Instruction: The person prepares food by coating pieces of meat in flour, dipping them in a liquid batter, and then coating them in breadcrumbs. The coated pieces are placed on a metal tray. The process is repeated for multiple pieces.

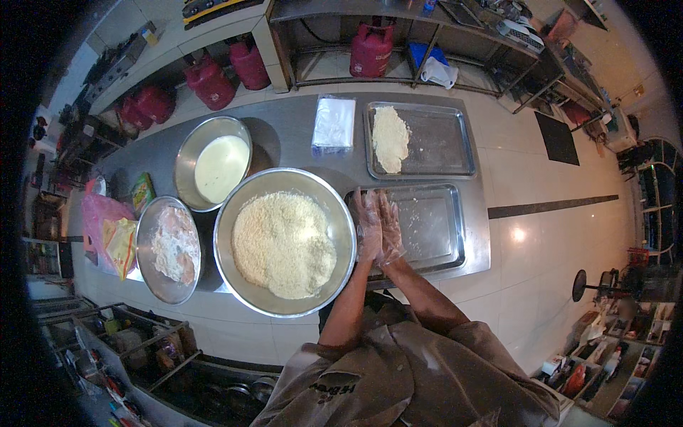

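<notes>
My left hand [368, 227] and my right hand [392, 227], both in clear plastic gloves, are side by side with fingers stretched forward. They are over the left end of a shallow metal tray [456, 229] that has scattered crumbs. Whether anything is between or under the palms is hidden. Just left of my left hand stands a large steel bowl [349, 219] of pale breadcrumbs [283, 245]. Beyond the near tray, a second metal tray [443, 141] carries one flat crumb-coated piece [391, 139] along its left side.
A steel bowl [183, 155] of creamy batter [224, 165] and a bowl of floured raw meat [173, 245] stand further left. Plastic bags [334, 123] lie on the steel table [288, 128]. A pink bag [101, 219] and yellow packet [120, 243] sit at the left end. Red gas cylinders [372, 50] stand beyond.
</notes>
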`<state>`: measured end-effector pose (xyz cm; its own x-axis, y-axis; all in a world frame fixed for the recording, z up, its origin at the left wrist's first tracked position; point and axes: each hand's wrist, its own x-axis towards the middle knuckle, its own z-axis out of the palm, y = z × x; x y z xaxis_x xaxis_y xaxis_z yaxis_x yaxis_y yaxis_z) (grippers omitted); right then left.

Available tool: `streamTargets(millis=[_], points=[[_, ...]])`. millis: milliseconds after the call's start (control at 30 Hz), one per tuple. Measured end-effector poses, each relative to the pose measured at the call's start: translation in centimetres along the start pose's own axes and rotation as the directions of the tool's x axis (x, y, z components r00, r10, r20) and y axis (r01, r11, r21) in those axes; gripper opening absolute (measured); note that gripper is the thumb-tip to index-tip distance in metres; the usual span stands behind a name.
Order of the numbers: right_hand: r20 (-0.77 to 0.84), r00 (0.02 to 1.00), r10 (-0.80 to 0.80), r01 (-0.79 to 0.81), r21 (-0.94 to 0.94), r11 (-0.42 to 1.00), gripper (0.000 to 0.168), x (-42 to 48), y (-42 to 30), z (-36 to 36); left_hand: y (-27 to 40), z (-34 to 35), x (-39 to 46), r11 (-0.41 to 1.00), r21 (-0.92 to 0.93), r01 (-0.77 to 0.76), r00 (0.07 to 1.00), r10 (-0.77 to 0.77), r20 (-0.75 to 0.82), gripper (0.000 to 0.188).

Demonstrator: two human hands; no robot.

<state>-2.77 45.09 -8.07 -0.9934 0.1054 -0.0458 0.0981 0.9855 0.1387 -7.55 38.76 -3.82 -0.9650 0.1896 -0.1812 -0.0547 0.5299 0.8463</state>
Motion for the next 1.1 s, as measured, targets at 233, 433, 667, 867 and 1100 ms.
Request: streamTargets(millis=[233,433,667,867,1100], points=[[-0.002,1.000,-0.014,0.014,0.233,0.972,0.068,-0.2,0.6,-1.3,3.8,-3.6,-3.1,0.946,-0.197,0.256,0.967,-0.250,0.056,0.060],[-0.205,0.956,0.208,-0.022,0.660,0.751,0.058,-0.3,3.4,-3.7,-4.7,-0.2,-12.1,0.988,-0.031,-0.154,0.969,0.145,-0.199,0.046],[-0.111,0.993,0.048,0.006,0.438,0.899,0.060,1.0,1.0,-1.2,-5.1,0.7,-10.6,0.979,-0.179,-0.098,0.980,0.064,-0.188,0.052],[-0.200,0.979,0.045,0.066,0.515,0.855,0.061,0.6,1.0,-2.0,-6.2,1.8,-9.6,0.989,-0.030,-0.146,0.976,0.139,-0.167,0.060],[-0.141,0.989,0.035,0.027,0.412,0.911,0.064,0.9,0.7,-0.3,-5.9,2.2,-9.5,0.995,-0.077,-0.064,0.991,0.055,-0.119,0.060]])
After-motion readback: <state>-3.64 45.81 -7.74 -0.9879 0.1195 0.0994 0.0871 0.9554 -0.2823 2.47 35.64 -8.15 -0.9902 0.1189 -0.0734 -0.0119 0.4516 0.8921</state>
